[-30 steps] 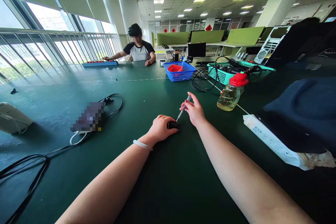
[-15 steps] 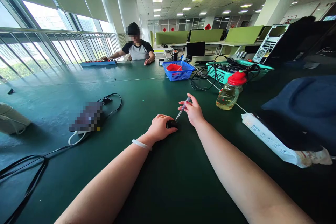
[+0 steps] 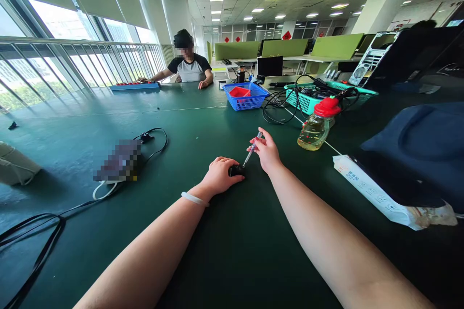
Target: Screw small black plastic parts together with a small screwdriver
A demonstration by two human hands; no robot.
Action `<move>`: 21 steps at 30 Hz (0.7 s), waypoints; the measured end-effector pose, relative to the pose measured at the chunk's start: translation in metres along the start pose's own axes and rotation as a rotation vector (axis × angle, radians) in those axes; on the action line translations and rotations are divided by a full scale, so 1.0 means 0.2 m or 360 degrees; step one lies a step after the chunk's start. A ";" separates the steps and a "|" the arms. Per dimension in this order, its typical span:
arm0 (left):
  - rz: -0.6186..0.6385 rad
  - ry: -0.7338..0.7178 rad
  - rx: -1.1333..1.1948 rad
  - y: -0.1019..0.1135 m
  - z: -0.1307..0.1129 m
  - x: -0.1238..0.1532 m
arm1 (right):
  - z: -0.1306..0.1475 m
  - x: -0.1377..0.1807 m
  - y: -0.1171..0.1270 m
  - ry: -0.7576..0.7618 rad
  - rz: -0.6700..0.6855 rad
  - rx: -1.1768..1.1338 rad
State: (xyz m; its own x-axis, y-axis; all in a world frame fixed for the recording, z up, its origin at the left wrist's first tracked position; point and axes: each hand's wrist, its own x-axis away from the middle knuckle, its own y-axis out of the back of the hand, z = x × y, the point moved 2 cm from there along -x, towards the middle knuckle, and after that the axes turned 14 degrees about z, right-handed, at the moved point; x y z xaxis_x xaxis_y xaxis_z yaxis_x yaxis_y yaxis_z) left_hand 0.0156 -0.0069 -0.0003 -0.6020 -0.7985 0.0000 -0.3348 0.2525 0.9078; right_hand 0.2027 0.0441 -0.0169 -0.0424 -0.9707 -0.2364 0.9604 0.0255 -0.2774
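Observation:
My left hand (image 3: 220, 175) is closed around a small black block-like part (image 3: 236, 170) on the dark green table (image 3: 203, 231). The fingers lie over its far side and the thumb along its near side, so much of it is hidden. My right hand (image 3: 267, 150) grips a slim screwdriver with a clear handle (image 3: 250, 152) between thumb and fingers. It slants down to the left, and its tip meets the right end of the black part. Whether the tip sits in a screw is too small to tell.
A bottle with a red lid (image 3: 315, 128) stands beyond my right hand, near a blue basket (image 3: 247, 101) and a teal basket (image 3: 302, 101) of cables. A tissue pack (image 3: 369, 188) lies right, a cabled blurred device (image 3: 118, 160) left. A person (image 3: 192, 67) sits across the table.
My right-hand fingers have shifted slightly on the screwdriver handle. The black part and my left hand keep their place; the whole view has drifted a little.

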 end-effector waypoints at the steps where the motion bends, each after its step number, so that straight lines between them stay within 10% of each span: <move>1: 0.0001 0.0003 0.0001 0.00 0.00 0.00 | 0.00 0.00 0.00 0.0005 -0.0014 -0.0004; 21: -0.0181 0.0340 0.0016 0.06 0.03 0.02 | 0.00 0.01 -0.04 0.0097 -0.0029 -0.0133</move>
State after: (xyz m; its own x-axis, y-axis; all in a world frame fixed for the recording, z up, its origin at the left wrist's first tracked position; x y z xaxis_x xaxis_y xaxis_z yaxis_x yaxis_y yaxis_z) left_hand 0.0059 -0.0036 0.0083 -0.3935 -0.9192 -0.0122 -0.3995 0.1591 0.9028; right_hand 0.1945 0.0414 -0.0147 -0.0787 -0.9550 -0.2860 0.9331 0.0304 -0.3584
